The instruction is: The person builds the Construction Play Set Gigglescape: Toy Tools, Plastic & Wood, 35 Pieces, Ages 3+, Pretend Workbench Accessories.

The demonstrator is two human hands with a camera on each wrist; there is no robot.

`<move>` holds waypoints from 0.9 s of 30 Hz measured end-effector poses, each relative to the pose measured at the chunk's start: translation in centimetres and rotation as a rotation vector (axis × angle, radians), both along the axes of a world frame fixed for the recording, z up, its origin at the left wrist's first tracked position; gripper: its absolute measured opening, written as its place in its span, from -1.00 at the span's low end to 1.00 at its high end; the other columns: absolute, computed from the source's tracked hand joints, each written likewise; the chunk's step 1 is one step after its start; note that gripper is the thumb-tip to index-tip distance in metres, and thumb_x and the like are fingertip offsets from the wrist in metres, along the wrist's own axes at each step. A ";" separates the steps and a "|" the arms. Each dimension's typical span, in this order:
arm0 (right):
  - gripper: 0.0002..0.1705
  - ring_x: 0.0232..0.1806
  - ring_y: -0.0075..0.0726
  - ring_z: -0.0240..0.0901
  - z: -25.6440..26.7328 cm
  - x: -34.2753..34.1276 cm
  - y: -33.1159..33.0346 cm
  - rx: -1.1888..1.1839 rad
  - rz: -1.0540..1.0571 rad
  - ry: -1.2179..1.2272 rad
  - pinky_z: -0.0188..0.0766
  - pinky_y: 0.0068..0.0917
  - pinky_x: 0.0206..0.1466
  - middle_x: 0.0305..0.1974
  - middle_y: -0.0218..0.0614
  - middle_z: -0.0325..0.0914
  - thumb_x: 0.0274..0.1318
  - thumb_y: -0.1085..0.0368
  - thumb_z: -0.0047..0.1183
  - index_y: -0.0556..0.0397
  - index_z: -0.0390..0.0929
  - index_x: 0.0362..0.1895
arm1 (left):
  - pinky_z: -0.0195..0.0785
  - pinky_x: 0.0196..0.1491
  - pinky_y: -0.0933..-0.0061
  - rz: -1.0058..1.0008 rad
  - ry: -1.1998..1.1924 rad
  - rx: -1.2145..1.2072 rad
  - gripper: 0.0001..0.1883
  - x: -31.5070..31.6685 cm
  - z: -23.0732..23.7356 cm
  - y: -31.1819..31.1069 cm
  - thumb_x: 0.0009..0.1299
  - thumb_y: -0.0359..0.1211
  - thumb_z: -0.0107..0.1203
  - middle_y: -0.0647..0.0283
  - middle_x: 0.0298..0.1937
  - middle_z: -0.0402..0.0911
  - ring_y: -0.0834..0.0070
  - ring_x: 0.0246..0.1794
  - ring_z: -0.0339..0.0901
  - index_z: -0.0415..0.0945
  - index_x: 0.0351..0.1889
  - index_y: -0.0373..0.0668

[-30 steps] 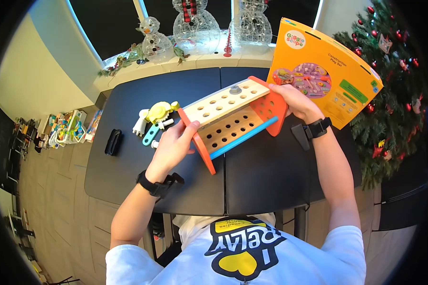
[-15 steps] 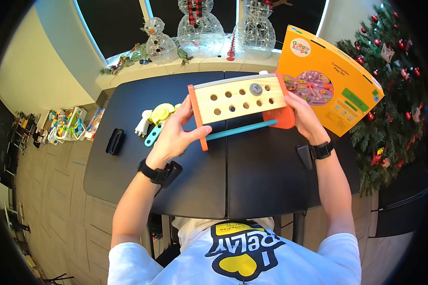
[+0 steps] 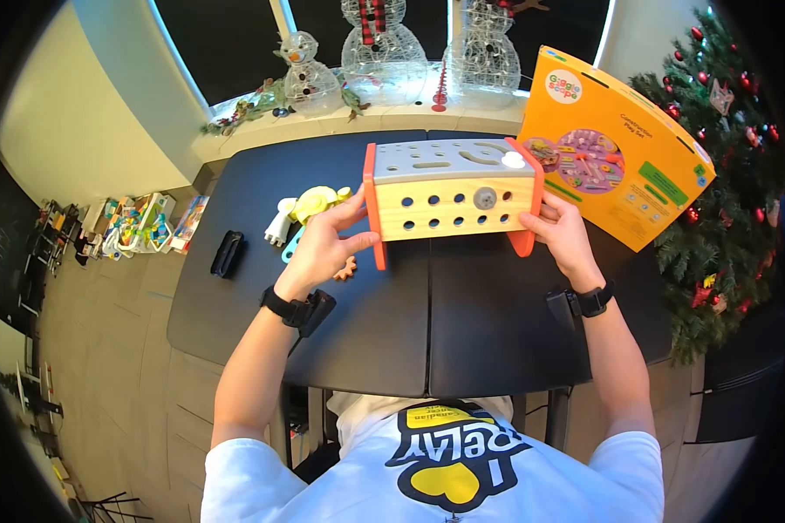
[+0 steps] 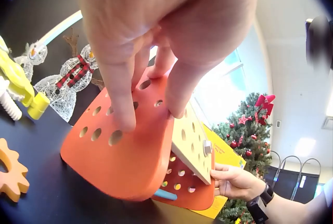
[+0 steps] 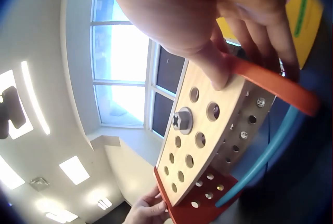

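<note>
A toy workbench (image 3: 427, 212) with orange-red end panels, a wooden front full of holes and a slotted grey top is held up over the black table. My left hand (image 3: 327, 244) grips its left end panel (image 4: 119, 156), thumb at the front edge and fingers on the outer face. At the other end, my right hand (image 3: 569, 240) holds the right panel, its thumb pressed on the wooden front (image 5: 203, 126). A grey bolt (image 3: 485, 199) sits in a front hole. On the grey top, a white knob (image 3: 513, 159) stands near the right end. A blue rod (image 5: 270, 154) runs between the panels.
Left of the workbench lie yellow toy parts (image 3: 318, 202) and an orange gear (image 4: 11, 169), partly behind my left hand in the head view. A black case (image 3: 227, 254) lies farther left. An orange-yellow box (image 3: 624, 166) stands at the back right, beside a decorated tree (image 3: 715, 235).
The workbench has been tipped, so its wooden front now faces me and the grey top shows. Both hands have kept hold; the right thumb has come onto the front.
</note>
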State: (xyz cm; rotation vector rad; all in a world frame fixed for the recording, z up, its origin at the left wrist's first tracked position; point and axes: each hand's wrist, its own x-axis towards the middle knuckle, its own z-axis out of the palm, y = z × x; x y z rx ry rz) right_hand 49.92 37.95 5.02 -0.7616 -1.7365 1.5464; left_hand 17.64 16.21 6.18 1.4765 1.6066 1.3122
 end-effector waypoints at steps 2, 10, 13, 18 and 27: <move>-0.37 0.19 -0.21 0.66 -0.5 -0.1 -0.2 0.060 -0.037 -0.068 0.59 -0.34 0.25 0.19 -0.03 0.66 0.28 0.44 0.27 0.31 0.43 0.40 | 0.34 0.42 0.37 0.041 0.032 -0.053 -0.28 0.3 0.2 -0.4 0.46 -0.52 0.30 0.19 0.44 0.53 0.47 0.40 0.47 0.26 0.58 -0.27; -0.58 0.12 -0.10 0.72 -0.2 0.0 -1.3 0.235 -0.093 -0.261 0.60 -0.28 0.20 0.10 0.02 0.72 0.25 0.37 0.26 0.32 0.57 0.14 | 0.43 0.33 0.33 0.059 0.242 -0.069 -0.50 -0.9 -0.1 -1.5 0.50 -0.46 0.23 0.08 0.26 0.69 0.34 0.26 0.61 0.48 0.41 -0.28; -0.54 0.03 0.12 0.70 2.2 0.1 -3.4 0.695 -0.171 -0.581 0.59 -0.13 0.11 0.03 0.04 0.72 0.21 0.27 0.28 0.30 0.58 0.11 | 0.49 0.23 0.27 0.141 0.498 -0.146 -0.64 -3.1 0.3 -2.8 0.46 -0.41 0.26 -0.01 0.17 0.71 0.11 0.15 0.67 0.64 0.20 -0.31; -0.63 -0.16 0.15 0.54 4.1 -1.3 -6.6 1.172 -0.455 -0.547 0.49 -0.08 -0.02 -0.25 -0.06 0.52 0.15 0.22 0.29 0.18 0.53 -0.06 | 0.53 0.16 0.15 0.154 0.762 -0.272 -0.68 -6.6 -1.7 -5.7 0.28 -0.42 0.39 0.04 0.00 0.73 0.02 0.09 0.65 0.70 0.00 -0.23; -0.65 -0.06 0.03 0.59 0.9 -12.3 -14.1 1.135 0.335 -0.364 0.60 -0.15 -0.03 -0.11 -0.07 0.55 0.18 0.23 0.22 0.18 0.59 -0.02 | 0.55 0.06 0.15 0.115 0.851 -0.315 -0.71 -7.4 -4.5 -8.1 0.24 -0.45 0.38 0.08 -0.12 0.71 0.06 -0.03 0.66 0.68 -0.07 -0.21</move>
